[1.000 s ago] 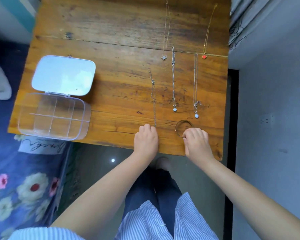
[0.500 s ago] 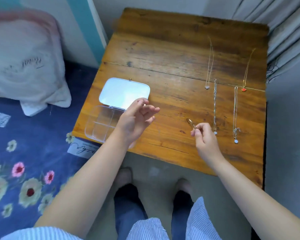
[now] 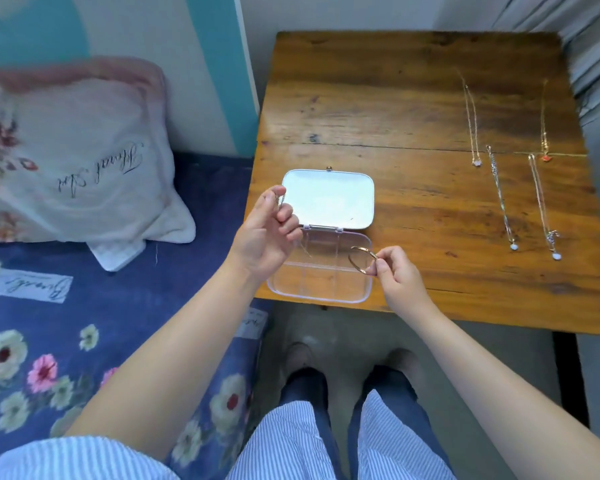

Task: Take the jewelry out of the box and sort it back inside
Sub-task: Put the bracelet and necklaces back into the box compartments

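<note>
a person stood over a wooden table [image 3: 378, 109]. at the left, the left hand [image 3: 267, 233] pinched a thin silver chain [image 3: 282, 199] between thumb and fingers above the clear divided box [image 3: 321, 296], whose lid [image 3: 328, 197] lay open flat. just right, the right hand [image 3: 397, 277] gripped a gold bangle [image 3: 361, 259] by its rim over the box's right compartments. the chain looked light, limp and prone to tangling, best lowered by one end; the bangle looked stiff and smooth. far right, four necklaces [image 3: 499, 195] lay stretched out on the wood, well apart from the box.
</note>
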The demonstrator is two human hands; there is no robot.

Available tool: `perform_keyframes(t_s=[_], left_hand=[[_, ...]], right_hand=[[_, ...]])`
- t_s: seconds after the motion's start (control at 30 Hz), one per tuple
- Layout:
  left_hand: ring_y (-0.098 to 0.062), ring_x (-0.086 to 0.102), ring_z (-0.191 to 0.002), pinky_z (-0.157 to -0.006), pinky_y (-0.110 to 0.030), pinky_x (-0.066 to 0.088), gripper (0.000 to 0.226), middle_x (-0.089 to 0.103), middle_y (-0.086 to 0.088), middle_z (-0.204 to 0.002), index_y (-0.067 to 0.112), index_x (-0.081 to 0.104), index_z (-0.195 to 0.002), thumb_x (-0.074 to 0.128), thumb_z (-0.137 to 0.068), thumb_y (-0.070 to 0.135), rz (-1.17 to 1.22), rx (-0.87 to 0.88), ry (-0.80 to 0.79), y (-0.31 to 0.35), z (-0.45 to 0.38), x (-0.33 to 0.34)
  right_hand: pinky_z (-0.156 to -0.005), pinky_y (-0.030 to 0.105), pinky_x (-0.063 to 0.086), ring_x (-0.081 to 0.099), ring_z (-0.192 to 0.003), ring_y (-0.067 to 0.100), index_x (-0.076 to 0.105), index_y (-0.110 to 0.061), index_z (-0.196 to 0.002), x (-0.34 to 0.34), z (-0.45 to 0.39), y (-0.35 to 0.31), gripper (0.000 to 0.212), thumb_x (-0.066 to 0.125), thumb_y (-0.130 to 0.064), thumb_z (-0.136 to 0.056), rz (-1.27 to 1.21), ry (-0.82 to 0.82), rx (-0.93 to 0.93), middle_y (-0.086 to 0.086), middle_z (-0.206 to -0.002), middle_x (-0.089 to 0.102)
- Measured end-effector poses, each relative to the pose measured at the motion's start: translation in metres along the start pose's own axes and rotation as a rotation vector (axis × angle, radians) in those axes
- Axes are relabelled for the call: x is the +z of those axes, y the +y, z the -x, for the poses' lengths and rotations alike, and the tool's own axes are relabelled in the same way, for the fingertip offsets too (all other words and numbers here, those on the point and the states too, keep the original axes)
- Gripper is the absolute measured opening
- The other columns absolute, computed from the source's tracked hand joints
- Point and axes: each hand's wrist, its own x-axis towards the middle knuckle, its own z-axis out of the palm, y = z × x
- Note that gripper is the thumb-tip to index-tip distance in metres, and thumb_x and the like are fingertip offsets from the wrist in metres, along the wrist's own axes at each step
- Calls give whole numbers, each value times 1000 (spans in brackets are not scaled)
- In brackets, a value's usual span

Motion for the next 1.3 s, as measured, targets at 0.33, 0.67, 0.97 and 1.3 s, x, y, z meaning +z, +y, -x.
perform_keyframes(t_s=[0.33,0.67,0.97,1.3], left_hand=[[-5,41,-38,-43,-14,41,38,47,9,-45,21,53,-75,26,-102,21,-73,-30,-39,11,-28,-18],[-9,53,-75,-64,-5,47,26,57,-2,-79,7,62,-84,40,-96,1,-1053,100,36,-9,-52,-62],[-26,61,-52,-43,-23,44,30,63,-5,-54,9,61,-36,90,-28,9,-2503,432,-52,-28,-48,-67],[-28,59,-100,-71,-32,46,21,60,-10,-108,6,61,-103,47,-89,0,-2459,19,-114,-48,-73,-58]], right_hand=[[-54,12,36,47,-71,17,41,-11,-84,37,-26,-6,16,36,-1,-96,115,-108,39,8,-84,54],[-70,23,33,44,-83,18,53,1,-93,53,-46,-3,12,41,0,-93,324,-198,-78,7,-87,53],[-52,20,54,62,-49,24,60,-7,-49,55,-59,-12,38,77,14,-22,909,-299,-617,5,-44,59],[-45,17,48,57,-41,23,60,-8,-44,61,-58,-9,37,77,10,-16,859,-321,-547,5,-41,57]])
